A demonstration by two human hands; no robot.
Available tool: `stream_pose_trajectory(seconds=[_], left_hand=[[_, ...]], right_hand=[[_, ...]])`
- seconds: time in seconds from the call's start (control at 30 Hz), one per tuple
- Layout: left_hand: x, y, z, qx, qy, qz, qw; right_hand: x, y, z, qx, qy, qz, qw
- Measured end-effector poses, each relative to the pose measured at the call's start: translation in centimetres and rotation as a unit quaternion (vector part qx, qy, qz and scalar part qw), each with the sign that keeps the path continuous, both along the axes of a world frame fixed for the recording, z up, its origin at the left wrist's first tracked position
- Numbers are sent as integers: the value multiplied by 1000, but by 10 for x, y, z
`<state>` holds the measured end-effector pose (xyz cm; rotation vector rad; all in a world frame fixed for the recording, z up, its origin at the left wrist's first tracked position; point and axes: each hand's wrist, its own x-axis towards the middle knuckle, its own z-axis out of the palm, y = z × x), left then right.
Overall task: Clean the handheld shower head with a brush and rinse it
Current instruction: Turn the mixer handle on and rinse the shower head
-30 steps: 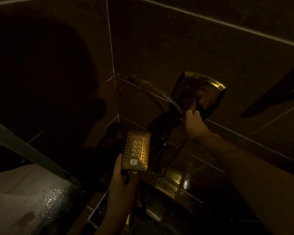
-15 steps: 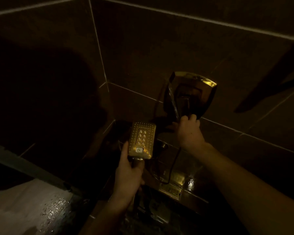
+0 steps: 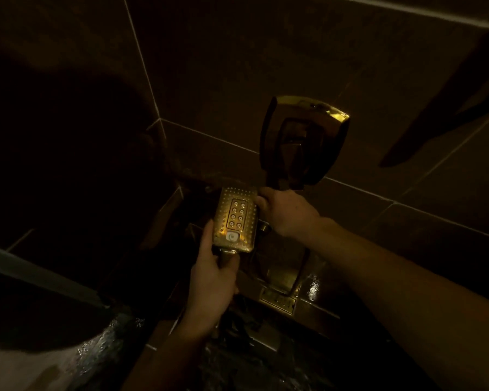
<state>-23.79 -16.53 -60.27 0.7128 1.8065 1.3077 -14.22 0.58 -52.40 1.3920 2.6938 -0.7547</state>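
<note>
In the middle of the frame, the left hand [image 3: 212, 280] wraps its fingers round the handle of the shower head [image 3: 235, 220], face up. The right hand [image 3: 287, 211] reaches in from the right, fingers curled on its top right edge.

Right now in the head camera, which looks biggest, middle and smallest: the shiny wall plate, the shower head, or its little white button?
1. Wall plate
2. Shower head; it sits nearer the camera, so their true sizes are unsure.
3. White button
</note>
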Motion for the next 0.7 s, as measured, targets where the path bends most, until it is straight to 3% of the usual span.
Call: stream_pose_trajectory(seconds=[0.13, 0.6, 0.7], left_hand=[[2, -5, 1, -5, 15, 3, 1000], [4, -12, 13, -13, 51, -14, 999], [4, -15, 15, -15, 39, -9, 999]], right_hand=[[-8, -1, 6, 25, -3, -2, 1000], [-49, -46, 20, 142, -187, 66, 970], [-54, -61, 25, 145, -169, 75, 972]])
